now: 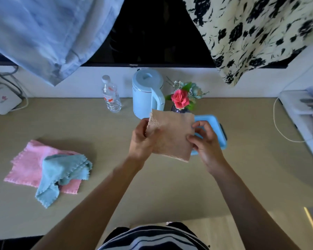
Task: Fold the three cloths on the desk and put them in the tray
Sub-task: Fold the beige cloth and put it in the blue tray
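Both hands, left hand (pixel 143 138) and right hand (pixel 204 139), are pinching a folded tan square cloth (pixel 172 134) with closed fingers, holding it above the light-blue plastic tray (pixel 222 134). Next, probably lowering it in; the pink cloth (pixel 23 166) and teal cloth (pixel 61 170) are waiting unfolded on the tabletop (pixel 152 186).

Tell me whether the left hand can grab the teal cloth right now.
Probably not yet: the left hand and right hand both hold the tan cloth. The desk between it and the teal cloth looks free once it lets go.
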Available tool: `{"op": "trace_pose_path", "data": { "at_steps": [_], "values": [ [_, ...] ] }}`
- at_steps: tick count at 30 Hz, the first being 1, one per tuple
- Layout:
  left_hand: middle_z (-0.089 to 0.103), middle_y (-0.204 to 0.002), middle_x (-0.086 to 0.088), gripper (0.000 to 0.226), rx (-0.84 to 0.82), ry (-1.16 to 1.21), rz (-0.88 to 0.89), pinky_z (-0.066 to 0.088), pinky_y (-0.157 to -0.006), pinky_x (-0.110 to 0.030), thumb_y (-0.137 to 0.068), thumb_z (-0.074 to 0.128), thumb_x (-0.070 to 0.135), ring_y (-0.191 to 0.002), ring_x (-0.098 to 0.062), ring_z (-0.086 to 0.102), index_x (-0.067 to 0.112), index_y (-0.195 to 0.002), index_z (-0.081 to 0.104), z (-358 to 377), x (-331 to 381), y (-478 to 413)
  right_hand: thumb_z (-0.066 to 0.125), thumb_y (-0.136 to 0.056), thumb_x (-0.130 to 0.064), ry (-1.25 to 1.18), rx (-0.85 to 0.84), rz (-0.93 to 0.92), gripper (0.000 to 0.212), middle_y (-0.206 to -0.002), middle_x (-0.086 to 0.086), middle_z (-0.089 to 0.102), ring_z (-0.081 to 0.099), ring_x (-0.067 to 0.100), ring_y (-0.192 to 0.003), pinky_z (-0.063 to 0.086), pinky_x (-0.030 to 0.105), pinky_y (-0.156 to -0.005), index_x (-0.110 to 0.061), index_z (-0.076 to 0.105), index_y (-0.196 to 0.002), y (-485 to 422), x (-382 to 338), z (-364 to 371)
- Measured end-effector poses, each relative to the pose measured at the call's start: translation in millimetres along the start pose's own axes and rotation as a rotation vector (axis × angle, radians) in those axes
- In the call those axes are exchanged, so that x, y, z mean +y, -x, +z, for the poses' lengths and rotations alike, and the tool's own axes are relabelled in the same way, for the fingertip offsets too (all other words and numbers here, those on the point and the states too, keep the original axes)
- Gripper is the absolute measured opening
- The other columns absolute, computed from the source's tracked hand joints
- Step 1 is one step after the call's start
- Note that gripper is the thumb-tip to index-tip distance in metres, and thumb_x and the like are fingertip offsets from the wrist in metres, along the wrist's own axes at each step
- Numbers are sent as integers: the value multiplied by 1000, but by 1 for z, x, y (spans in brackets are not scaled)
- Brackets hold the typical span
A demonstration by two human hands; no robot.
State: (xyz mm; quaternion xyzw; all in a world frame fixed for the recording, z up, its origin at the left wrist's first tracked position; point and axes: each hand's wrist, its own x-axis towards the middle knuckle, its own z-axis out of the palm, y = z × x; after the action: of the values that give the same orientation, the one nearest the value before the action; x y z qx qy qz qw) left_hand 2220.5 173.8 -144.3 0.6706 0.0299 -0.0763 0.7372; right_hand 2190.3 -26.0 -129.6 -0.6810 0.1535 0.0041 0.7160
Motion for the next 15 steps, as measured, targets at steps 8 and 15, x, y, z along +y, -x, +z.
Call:
{"op": "trace_pose_path", "data": {
  "at_steps": [8, 15],
  "values": [
    [66, -98, 16, 40, -40, -453, 128, 45, -50, -11, -83, 61, 14, -67, -8, 68, 41, -113, 58, 77, -13, -33, 65, -84, 6, 457, -90, -24, 30, -80, -20, 69, 60, 3, -72, 45, 14, -69, -22, 74, -90, -64, -20, -92],
    [67, -118, 2, 43, -109, -824, -25, 34, -77, -9, -77, 73, 15, -97, -21, 67, 26, -118, 66, 128, -58, -64, 69, -75, -4, 1048, -207, 38, 39, -109, 2, 60, 61, 20, -94, 44, 26, -76, -22, 74, -109, -116, 6, -122]
  ]
}}
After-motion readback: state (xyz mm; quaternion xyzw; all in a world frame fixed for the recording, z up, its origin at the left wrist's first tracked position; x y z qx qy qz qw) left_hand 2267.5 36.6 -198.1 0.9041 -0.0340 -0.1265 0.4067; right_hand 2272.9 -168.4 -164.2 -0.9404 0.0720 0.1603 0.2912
